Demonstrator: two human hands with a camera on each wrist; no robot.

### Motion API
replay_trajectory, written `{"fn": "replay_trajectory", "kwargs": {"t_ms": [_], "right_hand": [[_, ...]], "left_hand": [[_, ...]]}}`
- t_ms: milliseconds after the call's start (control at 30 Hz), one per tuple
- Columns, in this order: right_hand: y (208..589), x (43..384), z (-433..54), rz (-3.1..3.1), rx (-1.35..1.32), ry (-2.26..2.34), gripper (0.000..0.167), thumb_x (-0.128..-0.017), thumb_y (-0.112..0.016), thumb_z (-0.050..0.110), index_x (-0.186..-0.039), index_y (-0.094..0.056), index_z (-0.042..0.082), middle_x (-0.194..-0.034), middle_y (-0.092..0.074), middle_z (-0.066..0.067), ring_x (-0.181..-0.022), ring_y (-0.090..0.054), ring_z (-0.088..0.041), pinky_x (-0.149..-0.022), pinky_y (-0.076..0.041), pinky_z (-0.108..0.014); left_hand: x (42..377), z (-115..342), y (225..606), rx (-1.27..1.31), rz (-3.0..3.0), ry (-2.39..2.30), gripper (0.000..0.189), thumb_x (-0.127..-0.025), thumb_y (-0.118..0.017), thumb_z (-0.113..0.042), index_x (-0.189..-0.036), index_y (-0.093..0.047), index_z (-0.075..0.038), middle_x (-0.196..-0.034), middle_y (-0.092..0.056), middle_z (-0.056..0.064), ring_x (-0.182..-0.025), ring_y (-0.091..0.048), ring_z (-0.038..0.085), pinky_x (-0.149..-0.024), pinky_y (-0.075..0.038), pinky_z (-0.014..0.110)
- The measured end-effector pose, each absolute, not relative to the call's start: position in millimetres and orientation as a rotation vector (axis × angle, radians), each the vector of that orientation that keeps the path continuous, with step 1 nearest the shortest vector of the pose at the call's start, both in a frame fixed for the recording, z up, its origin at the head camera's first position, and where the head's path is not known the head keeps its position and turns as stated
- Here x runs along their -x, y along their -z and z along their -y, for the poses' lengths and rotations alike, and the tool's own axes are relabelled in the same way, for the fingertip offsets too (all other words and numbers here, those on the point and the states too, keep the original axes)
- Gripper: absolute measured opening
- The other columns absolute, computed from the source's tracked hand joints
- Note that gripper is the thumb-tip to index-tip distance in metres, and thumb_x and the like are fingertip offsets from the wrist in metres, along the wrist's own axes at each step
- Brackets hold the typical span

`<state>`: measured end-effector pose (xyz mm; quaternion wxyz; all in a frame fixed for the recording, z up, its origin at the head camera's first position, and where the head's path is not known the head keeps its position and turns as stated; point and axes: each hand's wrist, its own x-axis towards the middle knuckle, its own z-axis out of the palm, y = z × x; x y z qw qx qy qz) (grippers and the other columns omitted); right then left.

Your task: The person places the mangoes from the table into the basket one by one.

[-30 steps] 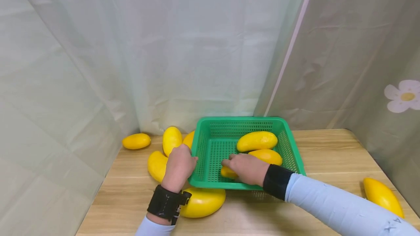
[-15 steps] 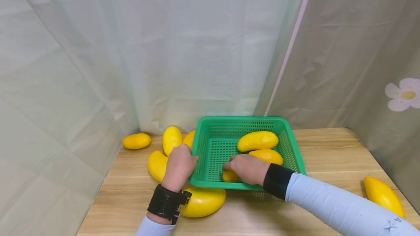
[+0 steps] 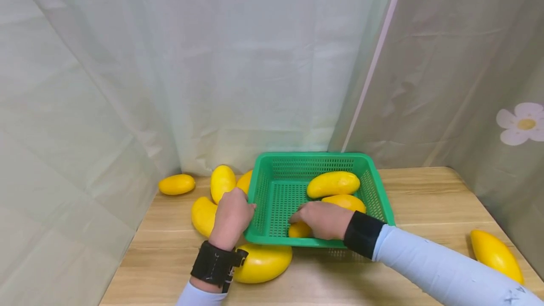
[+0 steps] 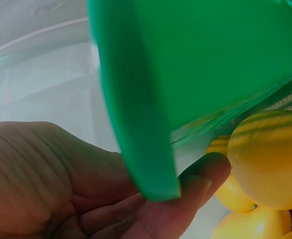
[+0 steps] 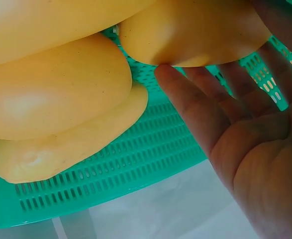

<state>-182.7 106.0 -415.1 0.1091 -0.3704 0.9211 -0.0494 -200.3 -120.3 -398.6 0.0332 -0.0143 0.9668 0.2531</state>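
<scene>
A green plastic basket [image 3: 272,240] with slotted sides sits on the table, its near edge raised over a mango. My left hand [image 3: 233,216] grips the rim at its left side; in the left wrist view, thumb and fingers pinch the basket wall [image 4: 136,99]. My right hand [image 3: 326,219] reaches into the basket and holds a yellow mango [image 3: 300,230] near the front wall. In the right wrist view, fingertips [image 5: 168,74] lie against that mango [image 5: 195,32], partly hidden by the hand. Beside it in the basket lie other mangoes [image 3: 333,184].
Several mangoes lie left of the basket, including a curved one [image 3: 204,216] and a small one [image 3: 176,184]. A large mango [image 3: 265,263] lies in front, below the near rim. Another mango [image 3: 496,256] rests at the right table edge. Curtains [image 3: 272,60] hang behind.
The right hand has shifted slightly with the mango under it, which now shows less of its left end. The left hand stays on the rim.
</scene>
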Motion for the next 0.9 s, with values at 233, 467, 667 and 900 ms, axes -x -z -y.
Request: {"fn": "replay_trajectory", "kwargs": {"t_ms": [233, 467, 667, 900], "right_hand": [[413.5, 181.4, -110.0, -2.704, 1.085, 0.181, 0.051, -0.078, -0.066, -0.004, -0.120, -0.063, 0.023, -0.117, -0.064, 0.005, -0.107, -0.059, -0.010, -0.088, -0.051, -0.026], [406.6, 178.2, -112.5, -2.741, 1.081, 0.187, 0.051, -0.076, -0.067, -0.003, -0.121, -0.062, 0.021, -0.117, -0.064, 0.004, -0.108, -0.060, -0.012, -0.087, -0.051, -0.027], [396.6, 176.6, -119.5, -2.775, 1.055, 0.210, 0.046, -0.079, -0.071, 0.008, -0.122, -0.062, 0.022, -0.116, -0.064, 0.005, -0.105, -0.060, -0.011, -0.087, -0.051, -0.028], [382.3, 179.3, -135.3, -2.791, 0.896, 0.249, 0.050, -0.080, -0.073, 0.023, -0.127, -0.057, 0.020, -0.128, -0.058, 0.001, -0.118, -0.055, -0.018, -0.094, -0.048, -0.033]], "left_hand": [[198.6, 119.8, 398.8, 0.052, -2.980, -0.795, 0.021, -0.083, -0.070, -0.020, -0.077, -0.066, -0.001, -0.058, -0.056, 0.006, -0.049, -0.054, 0.016, -0.044, -0.041, 0.024], [199.8, 120.6, 399.8, 0.034, -2.990, -0.797, 0.021, -0.083, -0.070, -0.020, -0.076, -0.066, 0.000, -0.058, -0.056, 0.006, -0.049, -0.054, 0.016, -0.044, -0.040, 0.024], [199.5, 120.6, 400.0, 0.053, -2.974, -0.800, 0.021, -0.084, -0.070, -0.020, -0.078, -0.066, 0.000, -0.059, -0.057, 0.007, -0.050, -0.055, 0.016, -0.044, -0.041, 0.024], [198.3, 120.6, 399.1, 0.059, -2.964, -0.811, 0.020, -0.084, -0.069, -0.020, -0.079, -0.067, 0.000, -0.059, -0.057, 0.007, -0.050, -0.055, 0.016, -0.044, -0.042, 0.024]]}}
